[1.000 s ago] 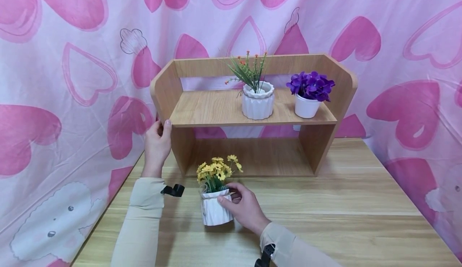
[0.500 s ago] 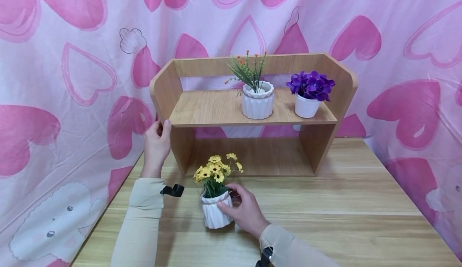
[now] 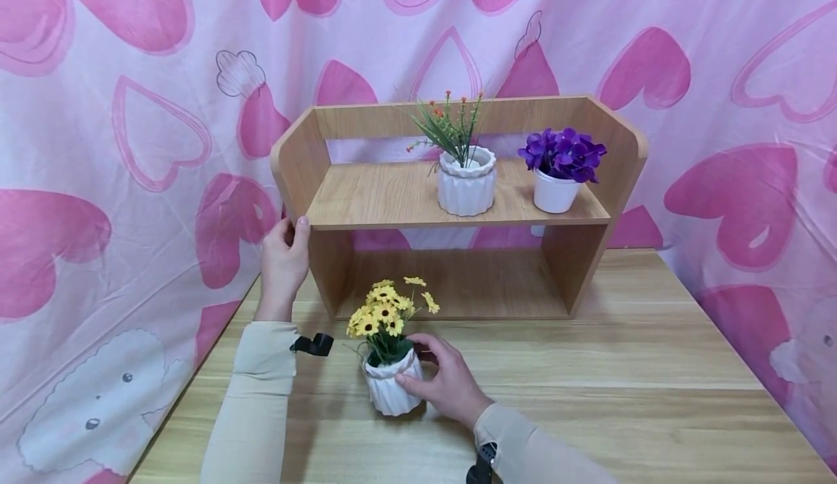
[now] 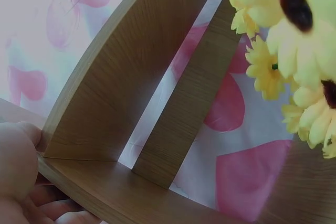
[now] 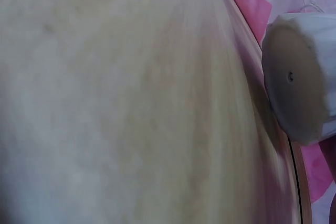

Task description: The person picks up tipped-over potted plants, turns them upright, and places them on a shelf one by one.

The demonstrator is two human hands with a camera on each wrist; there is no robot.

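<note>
My right hand (image 3: 426,369) grips a white ribbed pot (image 3: 391,392) of yellow flowers (image 3: 386,308) in front of the wooden shelf (image 3: 392,197), near the table's front left. The pot leans left; in the right wrist view its round base (image 5: 296,80) shows, clear of the tabletop (image 5: 131,103). My left hand (image 3: 293,232) holds the front edge of the shelf's left side panel, thumb in front. The left wrist view shows that panel (image 4: 126,93) close up, my left hand (image 4: 18,182) on it and the yellow flowers (image 4: 304,30) at the right.
On the shelf's upper board stand a white ribbed pot with green and orange sprigs (image 3: 466,182) and a smaller white pot of purple flowers (image 3: 557,179). The lower bay is open. A pink heart-print curtain (image 3: 131,142) hangs behind and at both sides of the table (image 3: 654,397).
The yellow-flower pot has tipped to the left and come up a little in my right hand. My left hand has stayed on the shelf's side panel.
</note>
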